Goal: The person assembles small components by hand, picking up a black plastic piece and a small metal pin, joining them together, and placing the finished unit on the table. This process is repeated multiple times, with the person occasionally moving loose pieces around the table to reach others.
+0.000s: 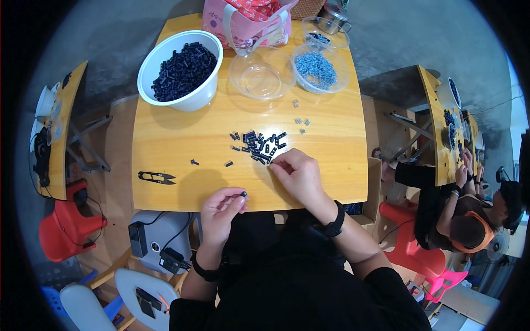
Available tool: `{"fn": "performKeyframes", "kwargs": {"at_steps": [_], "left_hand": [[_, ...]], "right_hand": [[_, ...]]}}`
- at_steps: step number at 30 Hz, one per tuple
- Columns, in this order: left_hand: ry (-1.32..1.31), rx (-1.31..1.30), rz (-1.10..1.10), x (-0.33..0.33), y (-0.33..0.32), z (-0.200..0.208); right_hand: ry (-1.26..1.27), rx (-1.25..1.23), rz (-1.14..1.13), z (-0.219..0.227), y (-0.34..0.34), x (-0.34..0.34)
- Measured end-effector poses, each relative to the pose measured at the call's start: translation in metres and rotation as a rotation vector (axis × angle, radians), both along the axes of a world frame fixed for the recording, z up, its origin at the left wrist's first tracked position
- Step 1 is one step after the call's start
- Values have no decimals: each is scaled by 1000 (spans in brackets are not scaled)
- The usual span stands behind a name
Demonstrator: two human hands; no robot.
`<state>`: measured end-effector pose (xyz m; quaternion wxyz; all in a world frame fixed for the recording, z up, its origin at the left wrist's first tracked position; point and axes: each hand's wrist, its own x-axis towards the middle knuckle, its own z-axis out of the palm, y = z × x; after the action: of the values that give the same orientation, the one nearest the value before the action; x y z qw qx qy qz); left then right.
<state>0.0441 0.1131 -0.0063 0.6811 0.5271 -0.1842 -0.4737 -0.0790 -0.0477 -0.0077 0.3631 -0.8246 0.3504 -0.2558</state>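
My left hand (221,212) is closed near the table's front edge, a small black plastic part (243,193) pinched between thumb and forefinger. My right hand (300,174) reaches to the lower right of a loose pile of small black parts (253,142). Its thumb and fingertips are pressed together; what they hold, if anything, is too small to make out. Two single black pieces (229,164) lie to the left of the pile. Beyond it are several small silvery metal pieces (298,121). A pair of black thread snips (157,177) rests at the table's left.
Toward the back of the wooden table (182,138) stand a white tub (144,77) full of black parts, a clear lidlike dish (262,83) and a clear bowl of silvery pieces (316,70). A pink bag (248,27) is behind. At right, another person (469,220) sits at a table.
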Motion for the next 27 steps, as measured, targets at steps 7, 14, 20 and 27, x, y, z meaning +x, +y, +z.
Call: {"fn": "performKeyframes", "kwargs": {"at_steps": [7,14,20,27], "left_hand": [[0,27,35,8,1,-2],[-1,47,21,11,-1,-9],[30,4,-59,-2,-13,-9],[-23,-2,-100,-6,-22,-5]], "right_hand": [[69,-99,-35,-7,1,7],[40,-63,-27,-1,-2,15],[11,-111,3,-1,-7,17],[-201,461,-48,6,-9,-15]]}}
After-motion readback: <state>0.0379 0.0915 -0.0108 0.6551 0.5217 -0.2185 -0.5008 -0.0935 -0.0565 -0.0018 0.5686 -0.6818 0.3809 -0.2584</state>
